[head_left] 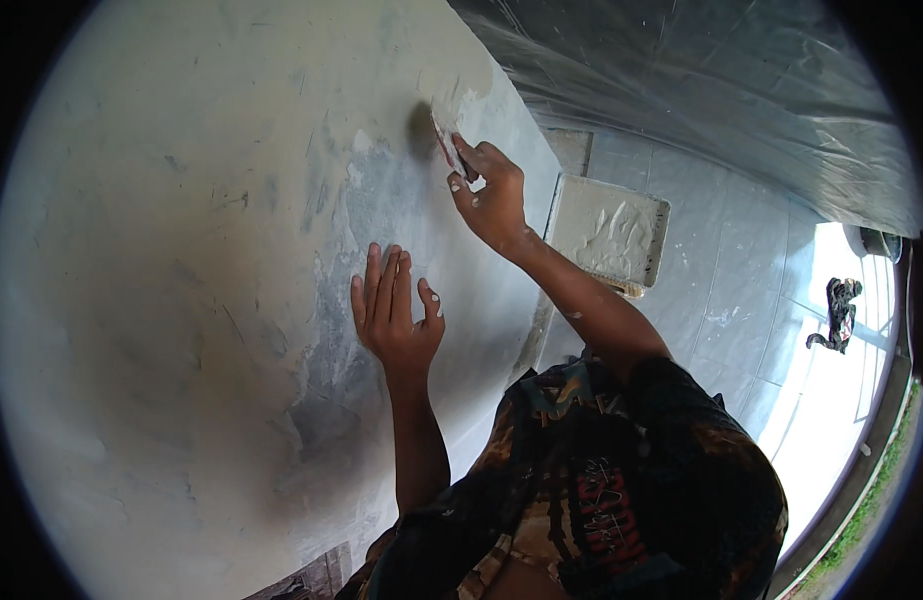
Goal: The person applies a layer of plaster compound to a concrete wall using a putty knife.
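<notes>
My right hand grips a putty knife, its thin blade smeared with white filler. The blade meets the wall on a patch of wet-looking filler. Lower down and to the left, my left hand lies against the wall with fingers stretched out, holding nothing. Specks of white filler dot both hands and the right forearm. Around the left hand the wall is patchy, with grey areas showing between paler coated ones.
A shallow tray of white filler stands on the grey tiled floor, right of my right forearm. Plastic sheeting hangs along the far right. A dark crumpled thing lies on the bright floor near the right edge.
</notes>
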Tool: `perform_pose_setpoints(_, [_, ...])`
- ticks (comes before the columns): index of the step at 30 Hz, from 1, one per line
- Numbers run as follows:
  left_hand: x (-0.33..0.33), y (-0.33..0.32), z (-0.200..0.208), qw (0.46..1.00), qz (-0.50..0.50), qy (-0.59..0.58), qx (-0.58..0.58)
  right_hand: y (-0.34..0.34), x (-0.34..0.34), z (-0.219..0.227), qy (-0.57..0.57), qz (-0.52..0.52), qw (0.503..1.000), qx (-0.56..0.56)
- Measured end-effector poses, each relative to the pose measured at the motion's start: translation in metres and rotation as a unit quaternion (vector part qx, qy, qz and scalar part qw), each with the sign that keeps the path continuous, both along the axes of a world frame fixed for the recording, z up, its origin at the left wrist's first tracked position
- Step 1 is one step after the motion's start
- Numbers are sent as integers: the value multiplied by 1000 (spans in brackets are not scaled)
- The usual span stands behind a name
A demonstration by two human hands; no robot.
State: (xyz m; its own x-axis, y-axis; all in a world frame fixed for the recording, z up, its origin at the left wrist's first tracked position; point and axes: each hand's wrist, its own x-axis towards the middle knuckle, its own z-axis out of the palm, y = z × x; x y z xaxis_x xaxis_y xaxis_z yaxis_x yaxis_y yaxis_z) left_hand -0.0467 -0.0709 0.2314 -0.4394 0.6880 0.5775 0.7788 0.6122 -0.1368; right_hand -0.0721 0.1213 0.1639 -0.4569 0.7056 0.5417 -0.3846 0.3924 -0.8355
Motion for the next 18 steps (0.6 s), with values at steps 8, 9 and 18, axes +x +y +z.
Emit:
perform_pose_setpoints(8, [-5, 1, -7, 1000, -5, 3, 4, 12, -32, -13, -71, -32, 996, 52])
perform_pose_setpoints(9, [-5, -1, -4, 1000, -1, 5, 4, -8, -19, -17, -56, 6, 997, 46])
perform_pose_setpoints(18, [-7, 4, -8, 1000, -11, 11, 5, 54, -26, -16, -65, -48, 996, -40])
